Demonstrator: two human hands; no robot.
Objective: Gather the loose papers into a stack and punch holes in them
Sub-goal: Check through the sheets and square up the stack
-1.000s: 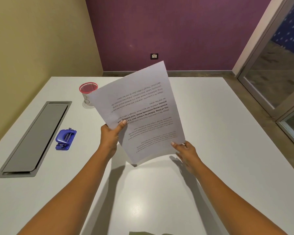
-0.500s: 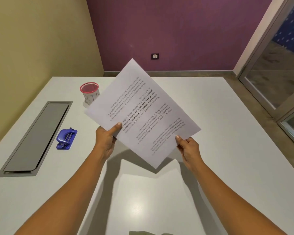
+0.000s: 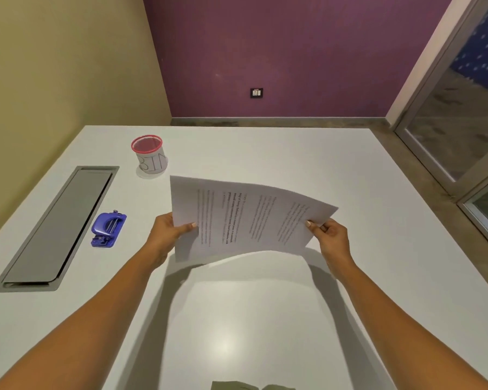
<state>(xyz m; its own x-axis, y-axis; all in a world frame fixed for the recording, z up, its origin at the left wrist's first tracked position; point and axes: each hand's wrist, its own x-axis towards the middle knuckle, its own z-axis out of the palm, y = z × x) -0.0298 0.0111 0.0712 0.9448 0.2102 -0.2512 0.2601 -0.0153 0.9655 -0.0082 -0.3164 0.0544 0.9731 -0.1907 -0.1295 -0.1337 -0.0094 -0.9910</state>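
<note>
Papers point(image 3: 245, 220) held above the table point(image 3: 350, 170) — left hand point(image 3: 166, 235) and right hand point(image 3: 331, 235) fingers pinching opposite edges

The scene is evenly and fairly brightly lit from overhead. A soft round glare spot sits on the glossy white table point(image 3: 406, 220) near its closest edge. The curved sheaf of white printed papers point(image 3: 245, 220) and both forearms cast soft grey shadows onto the tabletop below them. Printed text on the papers is smeared and unreadable. Wide-angle distortion bends the grey-framed glass door point(image 3: 462, 122) at the right.
</note>
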